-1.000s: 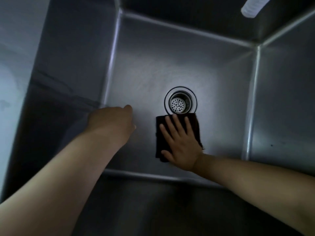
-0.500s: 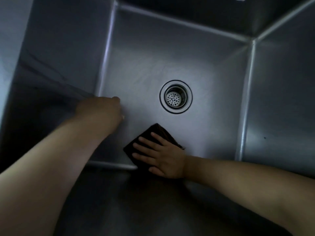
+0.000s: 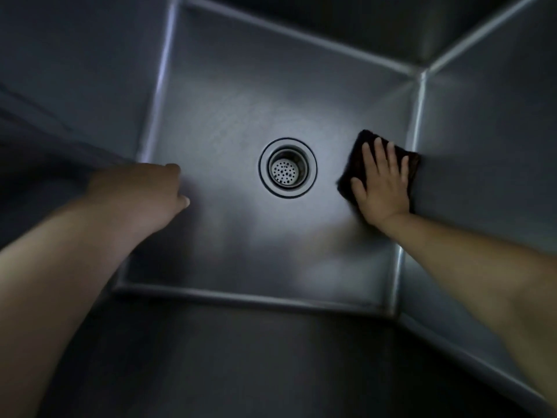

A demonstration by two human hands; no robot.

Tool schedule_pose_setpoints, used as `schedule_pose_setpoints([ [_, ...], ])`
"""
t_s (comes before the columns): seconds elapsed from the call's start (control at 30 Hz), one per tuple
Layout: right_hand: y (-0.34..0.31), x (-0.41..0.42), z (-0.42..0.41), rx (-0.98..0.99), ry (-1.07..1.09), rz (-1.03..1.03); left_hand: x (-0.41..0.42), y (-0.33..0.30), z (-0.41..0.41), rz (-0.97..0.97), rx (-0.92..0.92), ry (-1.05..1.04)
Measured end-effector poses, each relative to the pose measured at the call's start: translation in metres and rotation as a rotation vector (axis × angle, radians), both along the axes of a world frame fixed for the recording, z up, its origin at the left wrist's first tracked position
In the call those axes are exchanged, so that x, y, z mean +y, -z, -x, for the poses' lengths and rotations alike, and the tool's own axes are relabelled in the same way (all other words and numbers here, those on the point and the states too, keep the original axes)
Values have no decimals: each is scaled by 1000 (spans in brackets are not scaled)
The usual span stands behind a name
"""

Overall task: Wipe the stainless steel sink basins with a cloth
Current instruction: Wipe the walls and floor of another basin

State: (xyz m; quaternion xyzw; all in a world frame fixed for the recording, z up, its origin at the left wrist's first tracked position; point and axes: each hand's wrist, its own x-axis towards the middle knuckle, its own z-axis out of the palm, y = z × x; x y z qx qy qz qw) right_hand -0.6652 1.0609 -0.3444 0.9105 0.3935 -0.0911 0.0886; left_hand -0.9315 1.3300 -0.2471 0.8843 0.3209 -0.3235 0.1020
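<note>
Fingers [image 3: 380, 152] of the right hand [image 3: 382, 184] lie straight and slightly spread, flat atop a dark cloth [image 3: 354, 164], pressing it onto the floor of a stainless steel sink basin [image 3: 229, 122]. Cloth sits at the right edge of the basin floor, its far corner touching the right wall, w/ the round drain strainer [image 3: 287, 168] near, to its left. Nothing is gripped: palm and fingers only bear down on the fabric; thumb lies off the cloth's near edge.

Left hand [image 3: 141, 191] hangs at the basin's left side, seen from the back; its fingers curl under and out of sight, so cannot tell whether they rest on the steel or hold anything. Nothing shows in it.

Risks, as judged from this view: since the cloth is held by pressure alone, it could bunch or slide out from under the palm on a fast stroke, esp. where it meets the wall seam. Corners and the seam along the right wall are prob. easy to miss w/ a flat hand. Passing close to the drain could snag a cloth edge on the strainer rim. Dim light makes streaks hard to judge; how much of the basin is done cannot be told.
</note>
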Motion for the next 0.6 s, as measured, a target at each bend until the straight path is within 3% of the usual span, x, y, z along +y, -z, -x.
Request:
schedule_pose_setpoints([
  [0.27,-1,-20,71,138,373,60,0,-8,-3,61,-10,-23],
  [0.47,-1,0,145,265,884,56,-4,-22,-11,76,-12,-16],
  [0.6,-3,34,196,279,967,-11,-6,-29,-17,125,31,39],
])
